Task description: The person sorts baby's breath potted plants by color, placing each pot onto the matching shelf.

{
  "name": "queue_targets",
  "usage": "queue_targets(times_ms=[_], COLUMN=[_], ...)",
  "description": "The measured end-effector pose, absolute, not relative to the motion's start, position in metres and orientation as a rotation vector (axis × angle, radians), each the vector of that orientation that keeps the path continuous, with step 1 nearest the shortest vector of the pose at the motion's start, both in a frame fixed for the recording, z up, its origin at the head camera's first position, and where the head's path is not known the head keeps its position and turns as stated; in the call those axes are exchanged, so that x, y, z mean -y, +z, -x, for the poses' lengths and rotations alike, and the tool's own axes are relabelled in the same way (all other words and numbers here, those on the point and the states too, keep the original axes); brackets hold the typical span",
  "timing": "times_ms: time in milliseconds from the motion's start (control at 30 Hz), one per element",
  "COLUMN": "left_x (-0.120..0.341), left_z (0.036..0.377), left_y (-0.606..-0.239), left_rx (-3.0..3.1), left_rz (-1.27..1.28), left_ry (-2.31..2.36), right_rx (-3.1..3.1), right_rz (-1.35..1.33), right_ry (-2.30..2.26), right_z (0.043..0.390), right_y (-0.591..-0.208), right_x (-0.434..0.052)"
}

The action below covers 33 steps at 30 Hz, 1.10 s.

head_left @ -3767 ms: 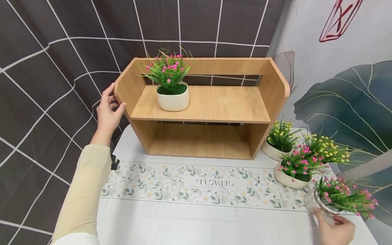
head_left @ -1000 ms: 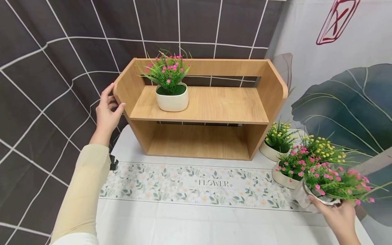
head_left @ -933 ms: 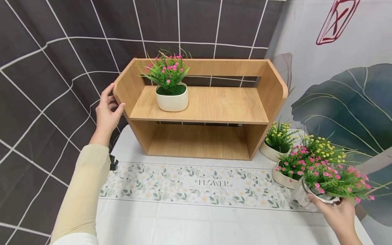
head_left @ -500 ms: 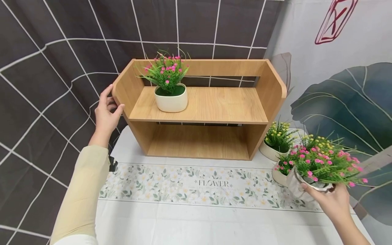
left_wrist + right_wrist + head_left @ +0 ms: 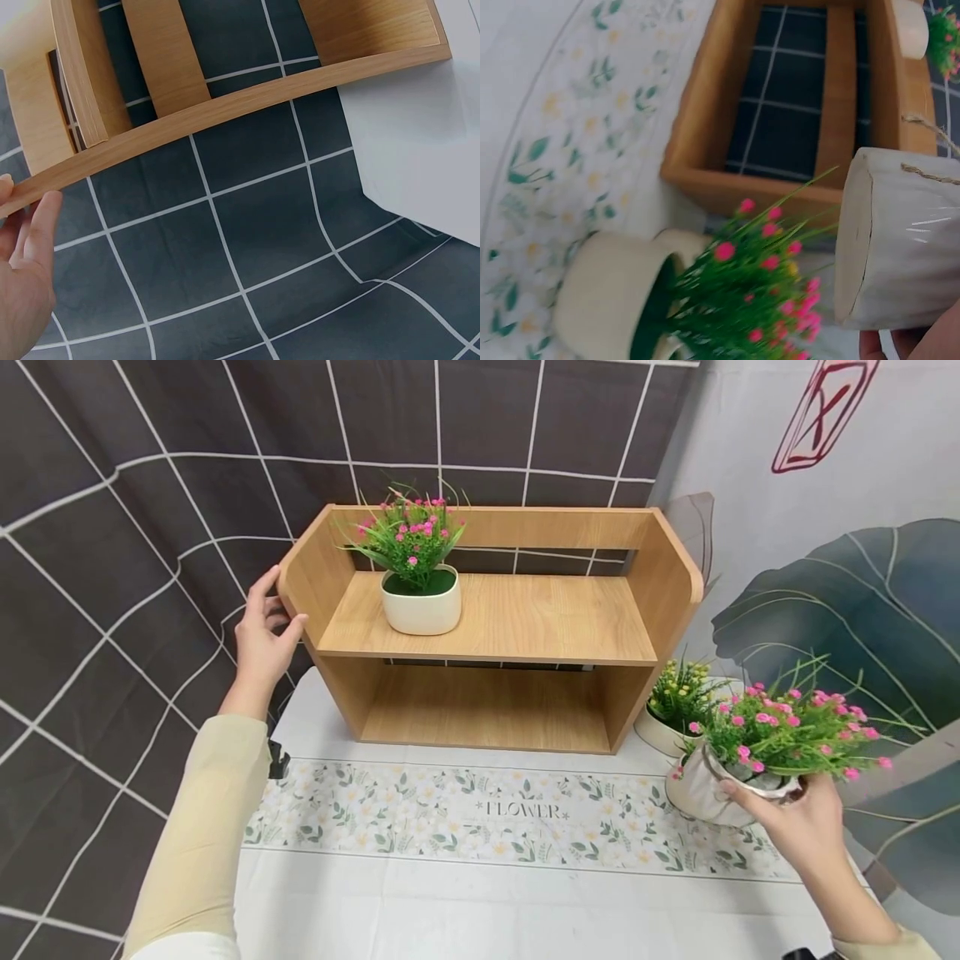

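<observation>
A two-tier wooden shelf (image 5: 495, 618) stands on the table against a dark checked curtain. My left hand (image 5: 272, 617) grips its left side panel, thumb at the front edge; the left wrist view shows my left hand (image 5: 26, 270) against the shelf's edge (image 5: 225, 112). A cream pot of pink flowers (image 5: 422, 602) sits at the left of the upper board. My right hand (image 5: 776, 806) holds a whitish pot of pink flowers (image 5: 701, 785) in the air, right of the shelf. In the right wrist view the held pot (image 5: 896, 240) has twine round it.
A pot of yellow flowers (image 5: 671, 714) stands on the table by the shelf's right foot. Another cream pot of pink flowers (image 5: 607, 300) sits under the held one. A floral runner (image 5: 465, 814) crosses the white tablecloth. The lower shelf bay (image 5: 487, 706) holds nothing.
My right hand has lifted the whitish pot of pink flowers off the table's right edge and carried it up and left. The left hand has stayed on the shelf's side.
</observation>
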<state>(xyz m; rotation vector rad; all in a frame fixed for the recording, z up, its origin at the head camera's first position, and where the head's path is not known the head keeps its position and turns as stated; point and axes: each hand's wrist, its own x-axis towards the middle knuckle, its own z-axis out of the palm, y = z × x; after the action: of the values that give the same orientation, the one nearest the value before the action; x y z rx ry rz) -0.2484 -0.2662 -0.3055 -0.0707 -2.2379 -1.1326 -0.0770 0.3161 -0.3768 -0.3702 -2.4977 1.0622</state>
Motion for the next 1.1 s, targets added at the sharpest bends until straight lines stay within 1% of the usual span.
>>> queue_targets(times_ms=[100,200,467,667,900,1100], left_x=[0.266,0.266,0.267,0.267,0.265,0.266], left_z=[0.249,0.249,0.249,0.250,0.250,0.249], left_y=[-0.306,-0.306,-0.305,-0.306,-0.305,-0.306], left_rx=[2.238,2.237,2.237,2.230,2.236,2.230], left_rz=[0.068,0.070,0.068,0.079,0.088,0.058], left_ry=[-1.139,-1.152,-1.157,-1.153,-1.153,-1.151], right_rx=[2.525,2.526,2.477,2.397,2.372,2.368], right_rz=[0.432,0.427,0.274,0.144,0.203,0.107], right_ry=[1.083,1.087,1.103,1.212,1.275,1.317], right_z=[0.079,0.084,0.097,0.111,0.126,0.145], right_y=[-0.367,-0.358,-0.333,-0.317,-0.296,-0.280], right_x=[-0.309,-0.302,-0.281,-0.268,-0.252,-0.231])
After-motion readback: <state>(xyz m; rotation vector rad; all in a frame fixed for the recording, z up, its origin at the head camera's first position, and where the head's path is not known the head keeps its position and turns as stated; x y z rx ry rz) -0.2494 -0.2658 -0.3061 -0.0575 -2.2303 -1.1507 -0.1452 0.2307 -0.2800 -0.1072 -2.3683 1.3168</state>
